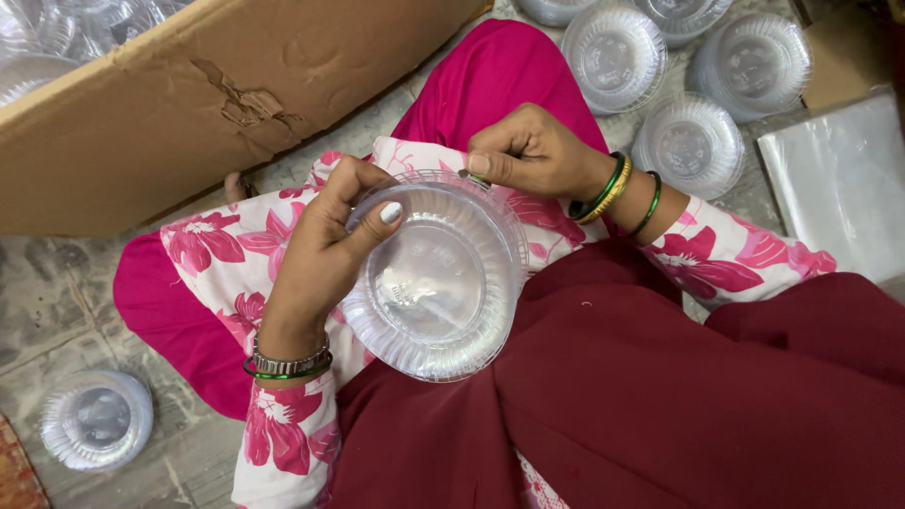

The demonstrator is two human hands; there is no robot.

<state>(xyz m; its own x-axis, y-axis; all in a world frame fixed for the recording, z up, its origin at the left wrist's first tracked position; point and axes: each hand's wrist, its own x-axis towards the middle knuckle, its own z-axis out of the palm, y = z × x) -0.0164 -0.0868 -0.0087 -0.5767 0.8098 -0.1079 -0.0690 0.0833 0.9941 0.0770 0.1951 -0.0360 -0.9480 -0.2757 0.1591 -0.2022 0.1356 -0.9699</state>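
- The stack of clear plastic bowls (438,283) sits in your lap, and you hold it tipped a little so you look down into it.
- Your left hand (325,250) is curled around the left rim of the stack, thumb pressed on the inside and fingers wrapped behind.
- Your right hand (528,151) is at the top rim of the stack, fingers pinched together on the edge, as if picking at one thin bowl.
- I think you are in the middle of the work: the bowls in the stack are not pulled apart yet, and none is lifted free.
- Above the stack, past your right hand, several more piles of clear bowls (688,146) rest on the floor, so some look sorted already.
- Down to the left of the stack, one more small pile of bowls (96,419) stands on the stone floor (57,311).
- Up and left of the stack leans a big brown cardboard box (189,104) with more bowls inside, so plenty looks left.
- To the right of the stack lies a clear plastic sheet (839,179).
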